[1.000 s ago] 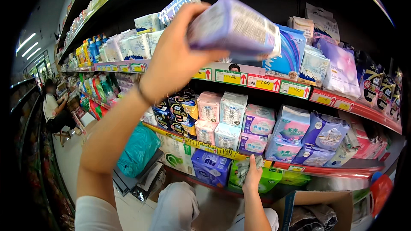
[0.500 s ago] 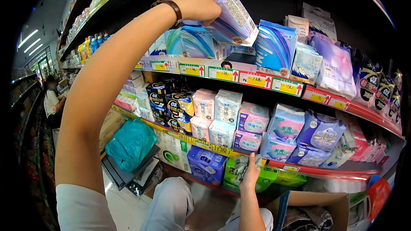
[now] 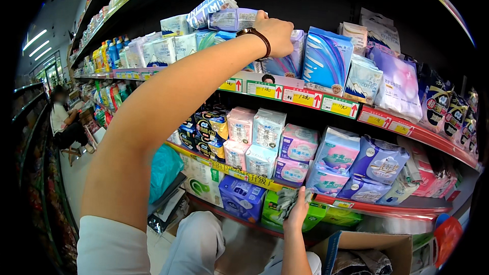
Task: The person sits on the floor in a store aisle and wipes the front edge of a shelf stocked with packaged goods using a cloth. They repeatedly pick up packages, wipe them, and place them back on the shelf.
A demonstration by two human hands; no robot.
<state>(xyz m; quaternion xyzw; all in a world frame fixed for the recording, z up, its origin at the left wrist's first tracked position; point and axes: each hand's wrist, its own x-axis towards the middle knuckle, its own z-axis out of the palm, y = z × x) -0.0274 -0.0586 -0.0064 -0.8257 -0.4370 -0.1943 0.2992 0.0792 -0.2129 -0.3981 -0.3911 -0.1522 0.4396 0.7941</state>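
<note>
My left hand (image 3: 275, 36) reaches up to the upper shelf, its fingers curled against a purple package (image 3: 288, 65). That package stands upright in a gap beside a blue package (image 3: 327, 61); my hand covers its upper left part, and the fingertips are hidden. Close to my thumb, another purple package (image 3: 232, 19) lies flat on top of the row, with a white-and-blue package (image 3: 209, 8) leaning there. Low in front of the middle shelf, my right hand (image 3: 296, 213) is closed around a bunched grey fabric glove (image 3: 288, 199).
Stacked sanitary packs (image 3: 269, 135) fill the middle shelf behind a red-and-yellow price edge. An open cardboard box (image 3: 377, 239) stands low at right. A teal plastic bag (image 3: 164, 170) lies at left, partly behind my arm. Farther left, a person (image 3: 63, 119) sits in the aisle.
My left hand has come down and right, and the purple package has gone from tilted in the air to upright between its neighbours. The right hand still holds the grey glove.
</note>
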